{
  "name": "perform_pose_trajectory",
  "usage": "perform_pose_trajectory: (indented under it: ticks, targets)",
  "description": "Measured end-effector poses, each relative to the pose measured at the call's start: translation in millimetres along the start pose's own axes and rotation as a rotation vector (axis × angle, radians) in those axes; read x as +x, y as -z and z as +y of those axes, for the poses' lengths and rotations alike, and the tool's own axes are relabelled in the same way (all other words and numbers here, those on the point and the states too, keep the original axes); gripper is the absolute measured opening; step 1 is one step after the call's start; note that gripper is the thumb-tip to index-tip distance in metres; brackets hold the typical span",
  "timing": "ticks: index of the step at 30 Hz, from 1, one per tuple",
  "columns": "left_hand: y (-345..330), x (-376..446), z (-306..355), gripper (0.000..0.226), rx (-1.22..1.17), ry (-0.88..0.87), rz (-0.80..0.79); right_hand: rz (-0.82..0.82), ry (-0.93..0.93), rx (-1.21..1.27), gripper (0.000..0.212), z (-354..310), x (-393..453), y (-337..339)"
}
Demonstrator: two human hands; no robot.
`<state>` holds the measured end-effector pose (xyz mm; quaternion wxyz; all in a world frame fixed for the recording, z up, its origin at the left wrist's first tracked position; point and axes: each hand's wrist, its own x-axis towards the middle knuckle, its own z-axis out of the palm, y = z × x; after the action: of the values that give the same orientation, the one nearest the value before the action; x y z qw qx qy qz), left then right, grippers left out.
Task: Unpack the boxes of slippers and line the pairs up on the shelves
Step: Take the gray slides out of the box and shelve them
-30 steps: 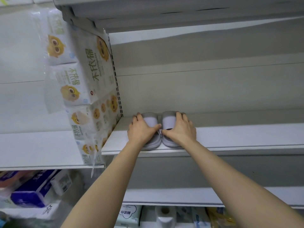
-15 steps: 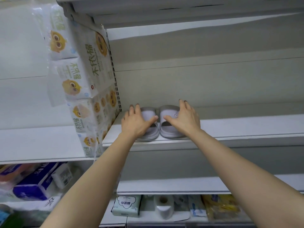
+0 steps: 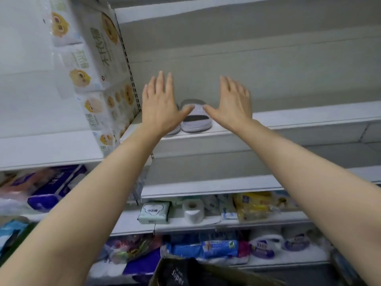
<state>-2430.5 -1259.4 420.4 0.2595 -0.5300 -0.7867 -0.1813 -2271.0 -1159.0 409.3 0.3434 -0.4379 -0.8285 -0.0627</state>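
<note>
Grey slippers [image 3: 195, 118] now released, untouched.

Tissue packs [image 3: 97, 65] printed with a yellow cartoon face are stacked at the upper left, against a perforated upright [image 3: 129, 65]. On the left, purple and white paper packs [image 3: 49, 188] are seen under a white board, and a green-white pad pack [image 3: 154, 211], a paper roll [image 3: 192, 210] and a yellow bag [image 3: 253, 205] are set side by side on a lower board to their right. Further down, blue and purple wrapped packs [image 3: 218, 247] are laid in a row, and the open top of a carton [image 3: 179, 273] with a dark bag inside is seen at the bottom edge.
</note>
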Motion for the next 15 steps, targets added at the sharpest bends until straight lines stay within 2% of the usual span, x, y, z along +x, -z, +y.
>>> perform_pose_trajectory:
  ticks: [4, 9, 15]
  targets:
    - [35, -37, 33, 0.097, 0.018, -0.016, 0.037, 0.035, 0.011, -0.015, 0.088, 17, -38, 37]
    - [43, -89, 77, 0.088, 0.014, -0.075, 0.118, 0.096, 0.004, -0.082, 0.069, 52, -97, 65]
    - [-16, -166, 128, 0.094, -0.063, -0.076, -0.129, -0.097, -0.016, -0.054, 0.085, 99, -175, 44]
